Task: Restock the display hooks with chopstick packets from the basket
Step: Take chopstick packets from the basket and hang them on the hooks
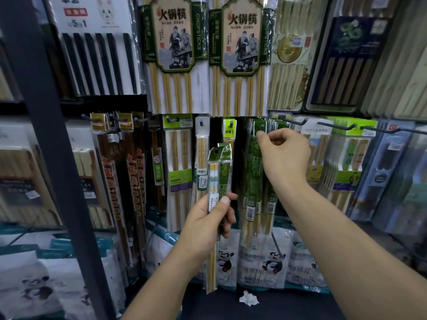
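My left hand grips a small bunch of slim chopstick packets upright in front of the display; they have green header cards with punched holes. My right hand is raised to a hook crowded with green-labelled chopstick packets, thumb and fingers pinching the top of the front packet by its header. A bare dark hook juts out just right of that hand. The basket is out of view.
Large hot-pot chopstick packs hang on the row above. Black and brown chopstick packs fill hooks to the left, behind a dark upright shelf post. Panda-printed bags stand below. A crumpled white paper lies on the dark floor.
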The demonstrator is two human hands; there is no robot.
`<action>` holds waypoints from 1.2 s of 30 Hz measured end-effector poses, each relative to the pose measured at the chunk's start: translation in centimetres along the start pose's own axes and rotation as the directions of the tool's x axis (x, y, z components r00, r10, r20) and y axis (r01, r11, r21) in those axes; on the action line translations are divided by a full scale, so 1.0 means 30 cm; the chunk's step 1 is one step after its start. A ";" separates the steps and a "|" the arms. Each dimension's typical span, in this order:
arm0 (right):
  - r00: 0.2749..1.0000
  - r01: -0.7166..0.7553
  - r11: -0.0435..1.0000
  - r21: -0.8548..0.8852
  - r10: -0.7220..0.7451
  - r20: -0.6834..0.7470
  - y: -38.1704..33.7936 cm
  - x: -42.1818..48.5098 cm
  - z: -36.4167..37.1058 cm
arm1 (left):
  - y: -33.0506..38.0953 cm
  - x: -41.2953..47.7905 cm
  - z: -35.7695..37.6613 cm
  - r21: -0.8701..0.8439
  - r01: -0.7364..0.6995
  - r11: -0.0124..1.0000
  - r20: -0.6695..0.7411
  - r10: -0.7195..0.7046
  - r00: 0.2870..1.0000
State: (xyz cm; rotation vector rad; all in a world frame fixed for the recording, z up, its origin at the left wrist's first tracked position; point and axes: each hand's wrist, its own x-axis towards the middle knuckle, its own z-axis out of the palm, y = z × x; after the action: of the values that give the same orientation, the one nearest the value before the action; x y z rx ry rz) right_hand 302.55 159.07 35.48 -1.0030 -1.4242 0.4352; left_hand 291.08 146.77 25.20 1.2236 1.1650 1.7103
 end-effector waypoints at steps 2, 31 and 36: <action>1.000 0.015 1.000 -0.020 -0.015 -0.002 0.002 -0.004 -0.001 | 0.000 0.000 -0.003 0.006 -0.002 1.000 -0.003 0.002 1.000; 0.982 -0.150 0.928 0.340 0.101 0.157 -0.033 -0.026 -0.049 | 0.006 0.011 0.000 0.021 0.019 1.000 -0.037 -0.019 0.999; 0.988 -0.129 0.941 0.313 0.097 0.116 -0.022 -0.011 -0.032 | 0.009 0.007 0.005 -0.005 0.068 0.998 0.003 -0.068 0.998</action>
State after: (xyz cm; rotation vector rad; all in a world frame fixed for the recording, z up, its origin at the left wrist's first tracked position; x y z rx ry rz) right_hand 303.19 158.16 35.95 -0.8091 -1.3336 0.7852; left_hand 291.17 146.92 25.54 1.1691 1.1865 1.6602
